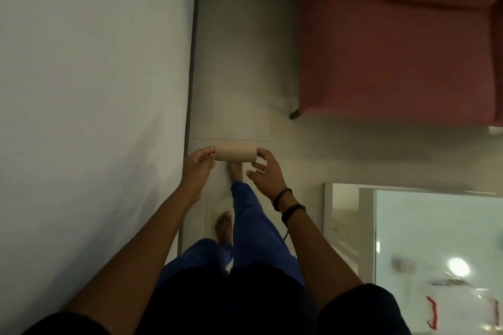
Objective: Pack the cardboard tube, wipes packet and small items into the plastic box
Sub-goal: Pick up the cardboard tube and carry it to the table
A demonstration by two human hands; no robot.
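Note:
A brown cardboard tube (236,153) is held level in front of me, above the floor. My left hand (196,168) pinches its left end with the fingertips. My right hand (265,170) grips the right end between thumb and fingers; two dark bands circle that wrist. At the lower right, on a glass table (435,226), lies a clear plastic box (462,307) with red latches, blurred and partly cut off by the frame. I cannot make out a wipes packet; a small blurred item (402,264) rests on the glass.
A white wall (89,90) runs along the left with a dark skirting strip. A reddish sofa (394,43) fills the upper right. Pale floor tiles (245,76) lie between them. My blue-trousered legs and bare feet (224,226) stand below the tube.

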